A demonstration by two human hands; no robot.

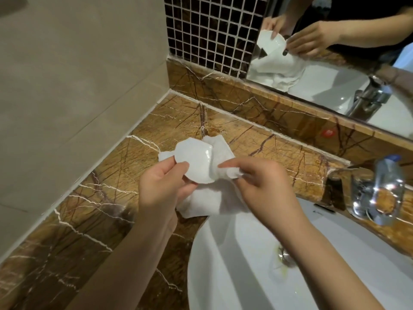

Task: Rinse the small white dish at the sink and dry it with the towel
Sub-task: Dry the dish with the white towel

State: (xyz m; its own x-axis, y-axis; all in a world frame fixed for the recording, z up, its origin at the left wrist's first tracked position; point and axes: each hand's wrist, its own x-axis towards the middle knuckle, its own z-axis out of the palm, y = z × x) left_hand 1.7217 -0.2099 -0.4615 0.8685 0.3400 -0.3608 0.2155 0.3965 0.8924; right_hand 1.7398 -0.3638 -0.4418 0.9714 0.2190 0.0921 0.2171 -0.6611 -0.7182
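The small white dish [194, 158] is held tilted above the brown marble counter, just left of the sink. My left hand [161, 186] grips its near rim, thumb on the inside. My right hand [257, 182] holds the white towel [212, 198] bunched against the dish's right side. The towel wraps behind and under the dish and hangs down toward the white sink [245, 265]. The sink's drain [285, 257] is visible below my right forearm.
A chrome faucet [366, 193] stands at the right, with a clear plastic bottle [388, 173] beside it. The mirror [335, 52] behind reflects the hands, dish and towel. A dark mosaic tile strip [212, 30] and a beige wall [78, 74] close off the counter corner.
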